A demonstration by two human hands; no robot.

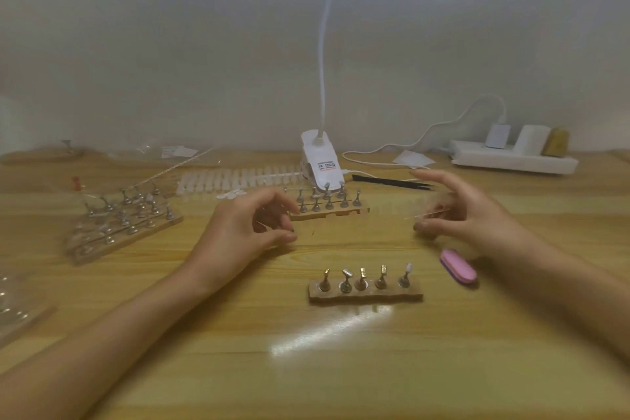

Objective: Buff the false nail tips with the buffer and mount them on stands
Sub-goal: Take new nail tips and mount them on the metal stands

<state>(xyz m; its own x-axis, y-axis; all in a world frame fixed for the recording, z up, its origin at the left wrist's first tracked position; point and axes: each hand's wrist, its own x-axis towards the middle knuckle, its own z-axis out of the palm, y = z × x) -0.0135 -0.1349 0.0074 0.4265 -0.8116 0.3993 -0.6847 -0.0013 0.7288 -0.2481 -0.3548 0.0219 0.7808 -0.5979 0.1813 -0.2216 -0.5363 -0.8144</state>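
The left hand [252, 227] hovers over the middle of the counter [204, 368] with its fingers curled and thumb and forefinger drawn close. Blur hides whether its grip pinches anything. The right hand [458, 211] hangs to the right with its thumb low and its fingers arched above. A faint clear sliver seems to cross the gap, but whether that grip is clamped on a nail tip or apart cannot be told. Both hands face each other, which suggests a small piece is being passed or lined up between them.

The pink buffer [458, 266] lies flat on the counter just near of the right hand, untouched, probably parked within easy reach for the next tip. Left of it, nearest the person, a short stand strip [366, 295] holds five upright stands. The rightmost bears a white nail tip [408, 267], so mounting seems to have only begun.

Farther off, a second rack of stands [327, 204] sits by the clip lamp [320, 164], and a third rack [122, 220] lies to the far left. A long row of unused nail tips [238, 178] stretches behind the hands, serving as the supply. Black tweezers [392, 182] rest right of the lamp and a power strip [511, 158] stands at the far right.
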